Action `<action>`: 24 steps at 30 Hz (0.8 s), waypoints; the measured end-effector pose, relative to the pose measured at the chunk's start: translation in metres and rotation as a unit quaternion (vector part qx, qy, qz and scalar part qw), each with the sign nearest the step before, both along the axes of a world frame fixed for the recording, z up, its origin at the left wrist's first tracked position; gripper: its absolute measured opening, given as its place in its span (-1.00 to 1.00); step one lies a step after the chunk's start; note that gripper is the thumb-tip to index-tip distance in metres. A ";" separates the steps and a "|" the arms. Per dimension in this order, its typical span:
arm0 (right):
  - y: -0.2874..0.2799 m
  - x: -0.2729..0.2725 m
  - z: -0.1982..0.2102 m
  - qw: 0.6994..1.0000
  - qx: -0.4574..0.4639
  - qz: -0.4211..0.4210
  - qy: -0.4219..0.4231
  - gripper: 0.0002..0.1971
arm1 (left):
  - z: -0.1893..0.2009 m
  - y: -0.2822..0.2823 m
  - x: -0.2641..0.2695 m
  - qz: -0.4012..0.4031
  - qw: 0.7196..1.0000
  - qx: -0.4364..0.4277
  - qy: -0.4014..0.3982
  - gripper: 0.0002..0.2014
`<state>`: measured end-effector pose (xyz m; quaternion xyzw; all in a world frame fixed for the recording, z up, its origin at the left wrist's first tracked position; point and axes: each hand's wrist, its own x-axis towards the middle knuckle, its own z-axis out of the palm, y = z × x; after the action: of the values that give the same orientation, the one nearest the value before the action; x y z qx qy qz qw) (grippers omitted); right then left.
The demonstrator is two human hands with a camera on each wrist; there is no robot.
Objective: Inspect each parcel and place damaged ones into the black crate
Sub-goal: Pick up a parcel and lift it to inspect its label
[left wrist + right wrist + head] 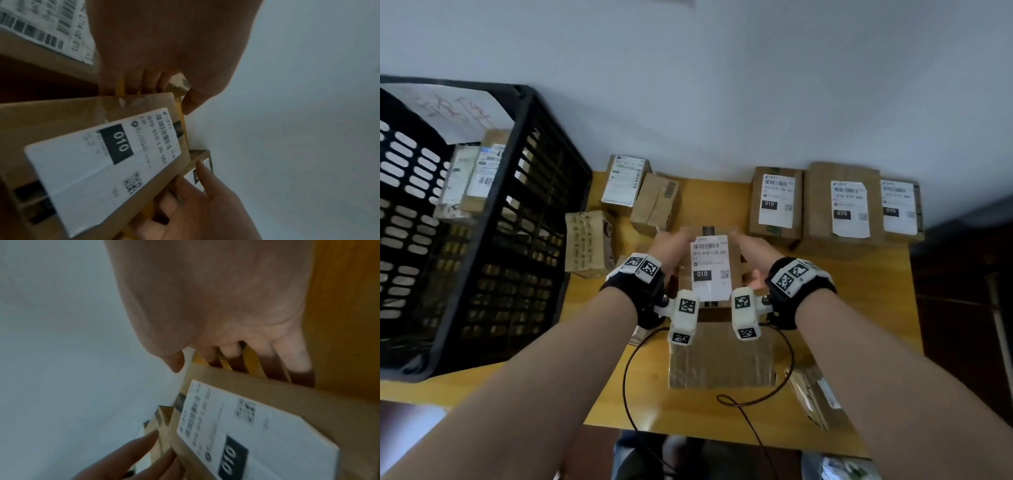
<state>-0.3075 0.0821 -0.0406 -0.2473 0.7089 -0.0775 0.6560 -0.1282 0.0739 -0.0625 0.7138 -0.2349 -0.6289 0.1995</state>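
Observation:
A brown cardboard parcel (710, 270) with a white label marked 010 is held above the wooden table (866, 294), tilted with the label towards me. My left hand (671, 245) grips its left side and my right hand (755, 253) its right side. In the left wrist view the left fingers (148, 78) curl behind the parcel (92, 154) and the thumb sits at its far corner. The right wrist view has the right fingers (296, 356) going under the parcel (267, 426). The black crate (493, 240) stands at the left with parcels (476, 178) inside.
Three labelled parcels (842, 209) line the back right by the wall. Two more parcels (640, 195) and a crumpled one (589, 243) lie beside the crate. A flat parcel (722, 359) lies below my hands, another (815, 397) at the front right. A black cable (633, 370) loops over the table.

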 end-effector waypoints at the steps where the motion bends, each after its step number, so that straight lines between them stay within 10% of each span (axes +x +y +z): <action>1: -0.002 0.003 0.009 1.000 -0.020 -0.006 0.010 -0.41 | 0.009 -0.002 0.003 -0.004 1.000 -0.020 0.008 -0.74; 12: -0.027 0.051 0.226 0.957 -0.285 -0.051 0.008 -0.57 | 0.231 -0.033 0.063 -0.068 0.953 -0.292 0.047 -0.46; 24: 0.012 0.108 0.506 0.756 -0.646 -0.099 -0.033 -0.64 | 0.519 -0.004 0.110 -0.025 0.815 -0.565 0.122 -0.51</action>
<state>-0.2000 0.0936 0.4652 -0.5381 0.4887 -0.5895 0.3522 -0.0181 0.0699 0.4569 0.3862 -0.5408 -0.4723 0.5791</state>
